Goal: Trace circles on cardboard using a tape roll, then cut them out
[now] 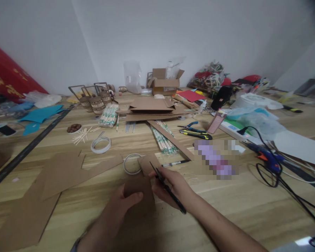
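Brn cardboard pc point(139, 186) (shadowed), blk scissors point(170, 193) aslant nr its R edge

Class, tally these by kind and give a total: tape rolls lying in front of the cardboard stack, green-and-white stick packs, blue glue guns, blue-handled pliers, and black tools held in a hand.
Tape rolls: 2
Stick packs: 2
Glue gun: 1
Pliers: 1
Black tool in the right hand: 1
Total: 7
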Motion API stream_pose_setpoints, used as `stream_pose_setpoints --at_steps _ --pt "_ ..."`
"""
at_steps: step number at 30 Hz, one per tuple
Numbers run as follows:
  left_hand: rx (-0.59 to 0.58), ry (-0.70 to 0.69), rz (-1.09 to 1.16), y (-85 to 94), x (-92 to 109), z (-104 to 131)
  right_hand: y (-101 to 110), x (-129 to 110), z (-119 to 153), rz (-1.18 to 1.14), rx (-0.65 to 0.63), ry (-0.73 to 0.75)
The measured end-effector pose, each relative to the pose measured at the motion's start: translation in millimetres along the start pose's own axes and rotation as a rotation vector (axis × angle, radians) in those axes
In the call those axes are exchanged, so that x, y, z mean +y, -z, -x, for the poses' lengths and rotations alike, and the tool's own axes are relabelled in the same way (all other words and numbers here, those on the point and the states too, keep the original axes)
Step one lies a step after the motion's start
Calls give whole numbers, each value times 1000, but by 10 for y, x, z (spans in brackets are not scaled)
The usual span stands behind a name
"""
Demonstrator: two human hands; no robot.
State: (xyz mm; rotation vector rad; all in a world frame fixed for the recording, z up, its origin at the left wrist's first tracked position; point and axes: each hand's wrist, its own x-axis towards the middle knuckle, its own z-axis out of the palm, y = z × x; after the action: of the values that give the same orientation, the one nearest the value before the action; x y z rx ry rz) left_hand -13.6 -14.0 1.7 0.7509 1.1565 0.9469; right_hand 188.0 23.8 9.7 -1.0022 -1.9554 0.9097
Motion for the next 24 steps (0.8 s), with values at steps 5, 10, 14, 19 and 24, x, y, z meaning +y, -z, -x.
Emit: stream_pose_setpoints --at_steps 5,10,14,19,24 --pt "28 -18 -43 16 12 26 -29 38 31 8 -13 8" --pt "41 -14 -23 22 23 13 -55 77 37 -40 -28 -39" --pt "103 4 37 32 61 -9 -82 90 42 -37 -29 -64" --pt "85 40 139 35 124 -12 -11 39 3 1 -48 -163" --pt "128 3 189 48 161 -2 92 -14 -42 -57 -196 -315"
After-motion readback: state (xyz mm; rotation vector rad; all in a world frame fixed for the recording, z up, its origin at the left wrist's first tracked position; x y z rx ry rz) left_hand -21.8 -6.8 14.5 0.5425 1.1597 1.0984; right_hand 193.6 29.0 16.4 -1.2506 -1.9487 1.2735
